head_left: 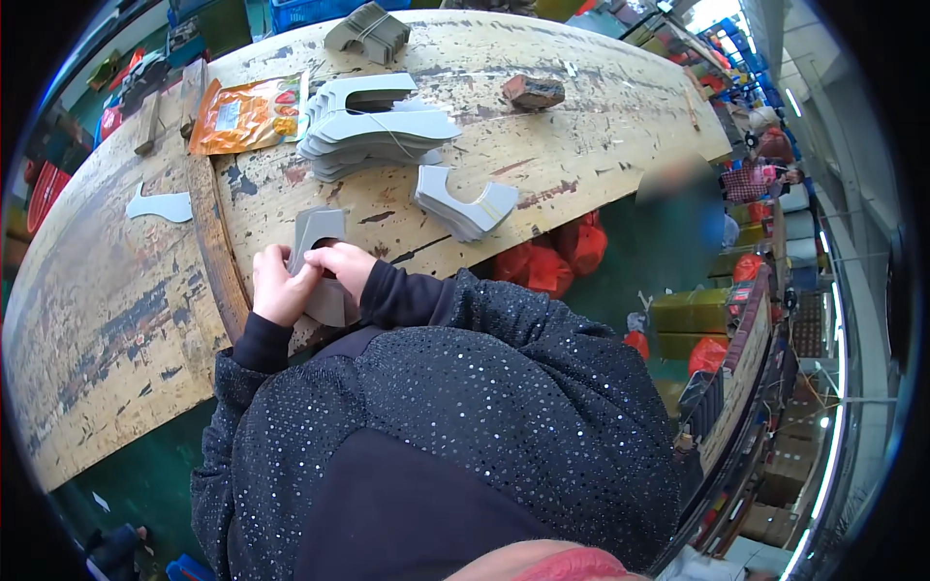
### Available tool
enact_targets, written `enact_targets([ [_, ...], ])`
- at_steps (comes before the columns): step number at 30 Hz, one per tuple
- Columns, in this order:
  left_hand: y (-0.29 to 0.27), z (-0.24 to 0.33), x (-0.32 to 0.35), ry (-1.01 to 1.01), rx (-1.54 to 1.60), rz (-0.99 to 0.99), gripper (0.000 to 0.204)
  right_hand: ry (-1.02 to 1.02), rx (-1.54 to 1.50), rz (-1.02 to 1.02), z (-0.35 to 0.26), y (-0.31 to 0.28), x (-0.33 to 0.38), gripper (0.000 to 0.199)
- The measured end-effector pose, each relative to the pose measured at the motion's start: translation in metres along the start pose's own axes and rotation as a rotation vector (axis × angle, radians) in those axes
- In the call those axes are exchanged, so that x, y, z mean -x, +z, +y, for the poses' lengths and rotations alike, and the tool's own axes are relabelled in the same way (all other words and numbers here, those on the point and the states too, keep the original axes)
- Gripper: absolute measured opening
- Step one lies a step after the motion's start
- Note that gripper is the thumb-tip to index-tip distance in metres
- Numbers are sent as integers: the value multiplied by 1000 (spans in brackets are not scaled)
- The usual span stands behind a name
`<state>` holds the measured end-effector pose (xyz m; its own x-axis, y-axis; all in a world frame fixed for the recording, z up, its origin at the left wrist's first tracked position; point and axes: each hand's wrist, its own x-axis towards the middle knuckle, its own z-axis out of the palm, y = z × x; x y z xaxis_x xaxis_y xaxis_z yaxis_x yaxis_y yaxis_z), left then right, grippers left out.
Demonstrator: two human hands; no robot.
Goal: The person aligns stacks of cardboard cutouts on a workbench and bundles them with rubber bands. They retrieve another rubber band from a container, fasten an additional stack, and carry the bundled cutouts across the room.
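Note:
Near the table's front edge, both my hands close on a small stack of grey curved cut-outs [318, 227], thin like card or sheet. My left hand [281, 285] grips its left side, with the fingers wrapped round it. From the right, my right hand [346, 267] pinches the stack by its inner curve; the fingertips partly hide it. Beyond them lies a tall pile of similar grey cut-outs [373, 134] with a thin string or band across it. To its right is a smaller fanned stack of curved pieces [467, 205].
A tied bundle of grey pieces [370, 35] lies at the back. An orange packet [250, 116], a wooden strip [215, 247] and a single cut-out [163, 206] are on the left. A reddish block [533, 92] sits further right. Red bags [544, 266] stand below the worn table's edge [620, 184].

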<state>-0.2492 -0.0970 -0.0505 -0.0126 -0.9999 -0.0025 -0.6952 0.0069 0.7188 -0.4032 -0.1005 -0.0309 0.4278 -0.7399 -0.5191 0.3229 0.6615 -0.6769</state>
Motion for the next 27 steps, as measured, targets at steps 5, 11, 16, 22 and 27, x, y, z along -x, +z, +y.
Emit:
enact_targets([
  [5,-9,26,3,68,564,68,43,-460,353,-144,-15,12,11,33],
  [11,-11,79,16,224,689,-196,52,-891,1010,220,-45,-4,98,24],
  [16,22,112,35,254,700,-423,53,-949,921,619,-37,-56,182,27],
  [22,94,189,67,352,839,-1021,56,-943,1736,465,-59,-102,248,61],
  [27,205,268,101,219,713,-1449,51,-768,1705,640,-35,-215,342,54],
])
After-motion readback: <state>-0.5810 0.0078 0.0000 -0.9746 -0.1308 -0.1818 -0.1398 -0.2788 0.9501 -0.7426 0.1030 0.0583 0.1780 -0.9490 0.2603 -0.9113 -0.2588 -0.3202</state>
